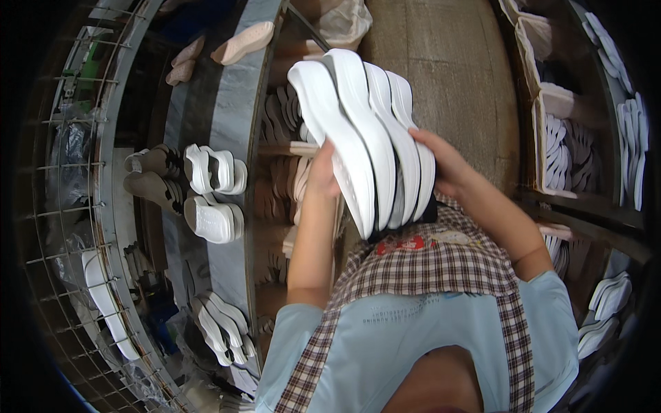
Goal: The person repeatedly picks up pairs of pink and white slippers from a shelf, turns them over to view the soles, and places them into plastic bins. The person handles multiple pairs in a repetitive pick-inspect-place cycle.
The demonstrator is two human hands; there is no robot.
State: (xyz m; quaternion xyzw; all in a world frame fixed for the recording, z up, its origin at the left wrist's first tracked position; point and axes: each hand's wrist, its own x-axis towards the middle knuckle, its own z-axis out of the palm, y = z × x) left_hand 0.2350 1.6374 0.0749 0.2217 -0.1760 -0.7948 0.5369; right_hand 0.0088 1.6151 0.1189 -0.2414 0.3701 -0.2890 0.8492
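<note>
I see a stack of white shoe soles (365, 131) clamped between both hands in front of the chest, above the checked apron (427, 265). There are about four soles pressed side by side on edge, and their long axis runs from the lower right, near the body, up and away to the upper left, with the rounded ends pointing away from me toward the top of the view. My left hand (322, 172) presses flat against the left face of the stack, fingers wrapped on it; my right hand (446, 165) is closed on the right face, so both hands grip the bundle together.

On the apron's bib, just under the stack, sits a small red patch (403, 243) with light marks I cannot make out. The pale blue shirt (413, 330) below carries a faint line of print, too small to read.

To the left runs a grey counter (231, 124) with white sandals (215, 171) standing on it beside brown sandals (153, 175). More white soles (222, 327) lie further down its edge. Beyond that is a wire rack (76, 172). Between the counter and my left arm are shelves of tan insoles (279, 179). On the right, cardboard boxes (561, 148) hold white soles on edge, well apart from the stack. A clear plastic bag (344, 20) lies on the floor (454, 76) ahead
</note>
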